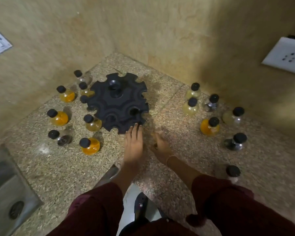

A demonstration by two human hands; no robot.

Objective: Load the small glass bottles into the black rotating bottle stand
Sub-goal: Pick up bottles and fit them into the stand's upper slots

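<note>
Right now the stand [118,103] sits on the bench [160,109] straight ahead of both hands, toward the far corner where two walls meet, and its notched rim faces the person at its near edge. It is a flat round disc with a central knob, so it has no long axis to speak of; what matters is which notch faces which bottles. The left hand [133,143] is the nearer one: its fingertips [134,126] touch the near rim of the stand, fingers extended, gripping nothing. The right hand [161,144] lies just beside it to the right, blurred, close to the bench; I cannot tell whether it is loose or curled, though no bottle shows in it. No slot looks filled from this view, so loading seems barely begun. The bottles stand upright in two groups: the left group [58,116], several with orange contents, crowds the stand's left side, some touching or nearly touching its rim; the right group [209,126] stands well apart, nearer the right hand. One more bottle [232,172] stands alone at near right by the sleeve. Judging from this, the left hand could turn or steady the stand while either hand fetches from its own side. The bench is speckled stone; a sink [8,189] lies near left, and a socket [286,57] is on the right wall.
</note>
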